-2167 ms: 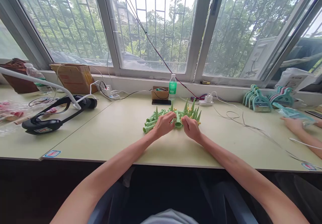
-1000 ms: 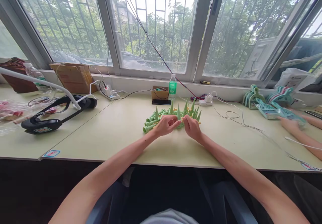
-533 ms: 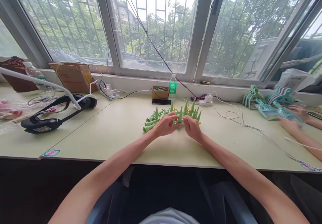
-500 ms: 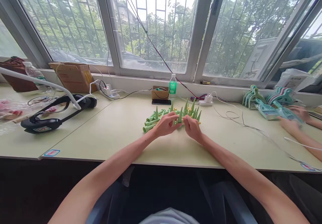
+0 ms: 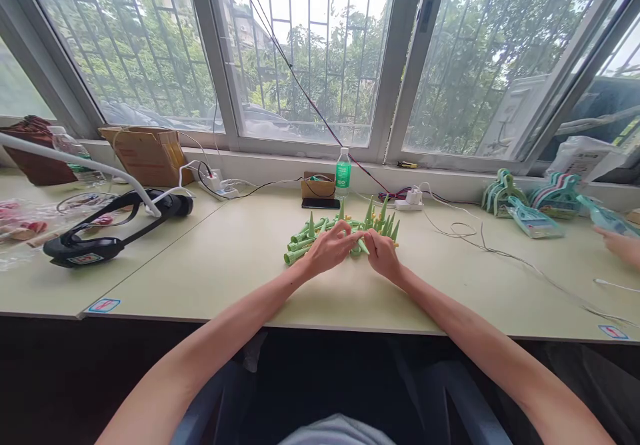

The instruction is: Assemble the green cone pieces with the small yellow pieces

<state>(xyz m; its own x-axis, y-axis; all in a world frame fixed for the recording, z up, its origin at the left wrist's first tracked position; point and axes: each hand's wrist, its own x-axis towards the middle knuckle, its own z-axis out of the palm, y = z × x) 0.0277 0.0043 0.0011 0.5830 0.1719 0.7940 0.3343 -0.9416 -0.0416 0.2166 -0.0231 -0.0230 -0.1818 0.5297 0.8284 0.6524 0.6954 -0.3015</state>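
From left hand [image 5: 332,248] or right hand [image 5: 383,254], could drop tilted green cone [image 5: 363,248] if loosely held; cannot tell if pinching.

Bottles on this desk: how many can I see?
2. One bottle stands beside the small brown box, beyond the left hand; the other bottle is at far left, between the brown container and larger cardboard box, partly behind a white bar. More may be hidden.
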